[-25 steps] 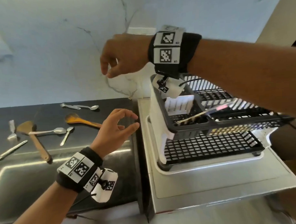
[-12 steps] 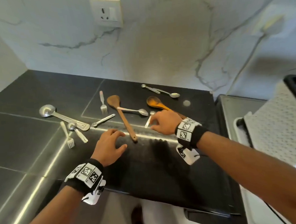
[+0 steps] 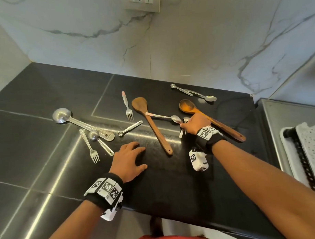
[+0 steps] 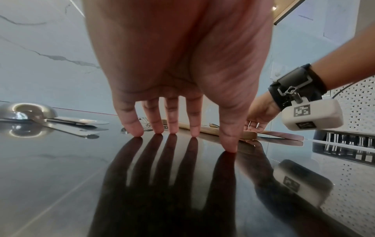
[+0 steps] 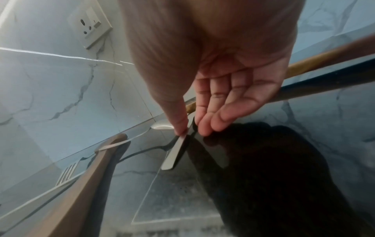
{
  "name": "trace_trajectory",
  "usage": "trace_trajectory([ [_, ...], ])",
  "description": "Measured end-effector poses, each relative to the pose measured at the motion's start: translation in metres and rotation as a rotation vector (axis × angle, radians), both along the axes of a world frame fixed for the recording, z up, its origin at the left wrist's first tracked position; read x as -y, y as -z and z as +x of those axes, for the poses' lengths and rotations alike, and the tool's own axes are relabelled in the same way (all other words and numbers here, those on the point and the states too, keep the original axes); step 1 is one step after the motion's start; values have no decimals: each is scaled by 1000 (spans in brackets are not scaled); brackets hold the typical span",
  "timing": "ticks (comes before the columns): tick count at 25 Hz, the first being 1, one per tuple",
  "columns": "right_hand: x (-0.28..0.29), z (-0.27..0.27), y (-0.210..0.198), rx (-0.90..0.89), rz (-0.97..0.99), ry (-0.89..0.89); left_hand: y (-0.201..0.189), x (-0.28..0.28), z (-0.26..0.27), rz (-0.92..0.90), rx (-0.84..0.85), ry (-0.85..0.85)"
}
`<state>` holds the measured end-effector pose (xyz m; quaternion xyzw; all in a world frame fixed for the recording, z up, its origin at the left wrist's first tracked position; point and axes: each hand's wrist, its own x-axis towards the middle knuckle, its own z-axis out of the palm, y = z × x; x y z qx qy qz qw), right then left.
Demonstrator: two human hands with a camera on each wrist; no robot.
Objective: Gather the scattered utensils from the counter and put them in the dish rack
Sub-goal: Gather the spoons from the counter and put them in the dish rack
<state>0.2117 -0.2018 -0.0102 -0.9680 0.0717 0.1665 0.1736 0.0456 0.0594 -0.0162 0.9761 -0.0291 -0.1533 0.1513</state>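
My right hand point(image 3: 184, 125) is down on the black counter point(image 3: 173, 181) between the two wooden utensils. Its thumb and fingers pinch the handle of a small steel spoon point(image 3: 181, 134). In the right wrist view the right hand point(image 5: 191, 133) has the thumb pressed on the flat spoon handle point(image 5: 174, 154), whose end sticks out toward the wrist. My left hand point(image 3: 128, 158) holds nothing, and its spread fingertips point(image 4: 172, 131) touch the counter. The dish rack point(image 3: 307, 150) shows only as a white perforated edge at the far right.
Scattered on the counter: a steel ladle point(image 3: 62, 115), two forks point(image 3: 128, 111) point(image 3: 93, 153), a wooden spatula point(image 3: 149, 119) with a steel spoon point(image 3: 163, 117) across it, a wooden spoon point(image 3: 206, 117), and small spoons point(image 3: 193, 94) by the marble wall. A steel drainboard point(image 3: 271, 133) lies beside the rack.
The view swung from the rack to the counter. My right hand came down from above the rack onto the small spoon. The left hand lowered its fingertips onto the counter.
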Motion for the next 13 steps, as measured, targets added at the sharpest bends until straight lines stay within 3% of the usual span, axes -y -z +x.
trace_trajectory([
  [5,17,-21,-5,-31,55,66,-2,-2,-1,-9,-2,14],
  [7,25,-46,-12,-14,162,57,0,1,-4,-86,46,5],
  [11,12,-99,-39,-75,595,-79,-11,26,-7,-649,60,-256],
  [13,-3,-111,-46,-122,704,-205,-20,42,-2,-866,54,-372],
])
